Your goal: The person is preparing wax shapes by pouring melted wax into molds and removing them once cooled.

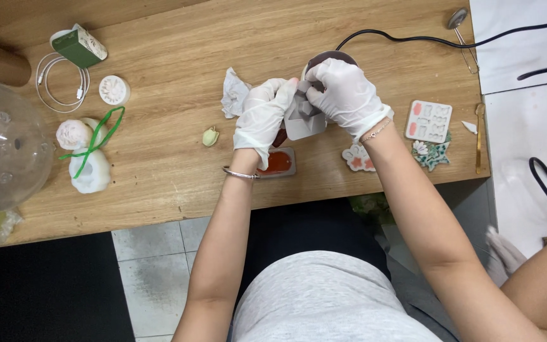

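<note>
Silicone mould [305, 120], pale grey, sits between my two gloved hands above the middle of the bench [172, 57]. Left hand [262, 117] pinches its left edge, right hand [344, 95] curls over the top, both closed on it. It looks soft, light and bendy, probably slick under gloves, so I judge the edges the safest grip.

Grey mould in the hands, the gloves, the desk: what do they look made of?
Grey mould: likely silicone, matte; it seems to bend under the grip of the left hand and right hand. Gloves: thin white latex or nitrile, snug and wrinkled at the wrist. Desk: wood or wood-look laminate, light grain lines, satin finish; the look leaves it open.
</note>
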